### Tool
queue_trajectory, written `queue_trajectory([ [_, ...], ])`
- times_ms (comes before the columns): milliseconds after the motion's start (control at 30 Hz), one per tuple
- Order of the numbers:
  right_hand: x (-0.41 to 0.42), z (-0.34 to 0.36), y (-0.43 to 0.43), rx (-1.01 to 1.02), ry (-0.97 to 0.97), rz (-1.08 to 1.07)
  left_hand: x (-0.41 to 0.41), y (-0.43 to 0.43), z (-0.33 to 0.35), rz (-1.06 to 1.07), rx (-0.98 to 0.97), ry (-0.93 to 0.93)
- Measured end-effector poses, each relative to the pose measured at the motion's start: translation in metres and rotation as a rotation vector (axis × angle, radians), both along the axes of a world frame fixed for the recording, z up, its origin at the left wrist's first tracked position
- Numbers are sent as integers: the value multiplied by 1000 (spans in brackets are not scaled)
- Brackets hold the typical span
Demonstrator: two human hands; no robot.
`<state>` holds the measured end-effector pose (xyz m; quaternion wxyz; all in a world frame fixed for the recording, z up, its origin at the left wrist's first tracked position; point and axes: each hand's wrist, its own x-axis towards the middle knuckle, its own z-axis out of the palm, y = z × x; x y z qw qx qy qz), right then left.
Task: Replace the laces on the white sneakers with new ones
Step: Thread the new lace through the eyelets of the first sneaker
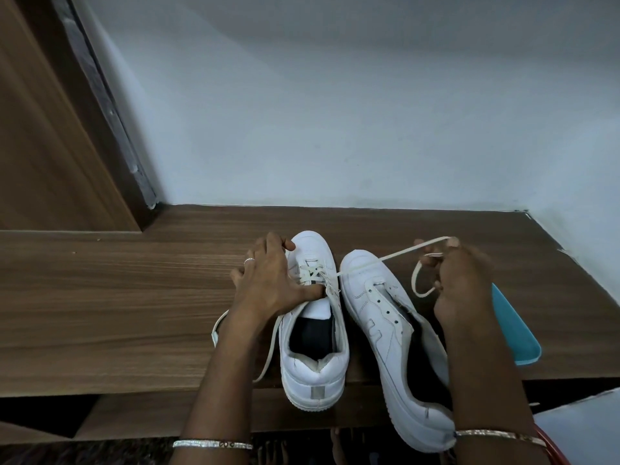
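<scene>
Down in the lower middle of the frame, two white sneakers sit side by side on a brown wooden shelf [134, 297], toes pointing at the pale wall [335, 112]. The left sneaker [313, 360] stands upright with lacing through its front eyelets only. The right sneaker [379, 323] leans over on its side with bare eyelets, and its heel hangs past the shelf's front edge. The person's left hand [268, 280] is clamped over the left sneaker, fingers wrapped round the toe side and thumb pushed against the tongue just below the lacing. Over on the right, the right hand [463, 283] pinches the lace [385, 258] between thumb and fingertips. It runs taut from the left sneaker's eyelets across the right sneaker's toe up to that pinch, with a slack loop dangling beside the hand. A loose stretch also trails off the left sneaker's side, under the left wrist. Both wrists wear thin bracelets, and there's a ring [249, 261] on the left hand. A teal tray [513, 327] pokes out behind the right forearm. A wooden panel [50, 146] fills the upper left.
</scene>
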<state>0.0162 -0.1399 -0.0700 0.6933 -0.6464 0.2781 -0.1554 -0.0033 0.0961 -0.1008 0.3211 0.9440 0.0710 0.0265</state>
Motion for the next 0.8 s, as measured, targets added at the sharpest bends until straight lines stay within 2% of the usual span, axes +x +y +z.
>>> queue_trajectory([
  [67,2,0,-1,183,-42,-49,0,0,0,-1,-9,3],
  [133,2,2,1,281,-83,-41,0,0,-1,-1,-22,4],
  [200,0,5,5,386,-104,57,0,1,-2,-2,-31,8],
  [267,-2,8,10,405,-67,195,1,1,-2,-4,-37,8],
  [333,-5,10,16,185,3,308,1,1,-3,-11,-40,9],
  [433,-12,7,31,-393,18,520,1,1,-3,-27,-53,17],
  [533,-12,-6,49,-869,10,754,0,1,-2,-32,-69,19],
  [600,-8,-19,57,-1117,24,782,0,1,-2,-32,-72,22],
  [700,-3,-24,58,-1171,32,768,0,1,-1,-31,-77,31],
  [800,-3,-21,51,-976,3,825,-1,2,0,-37,-97,40],
])
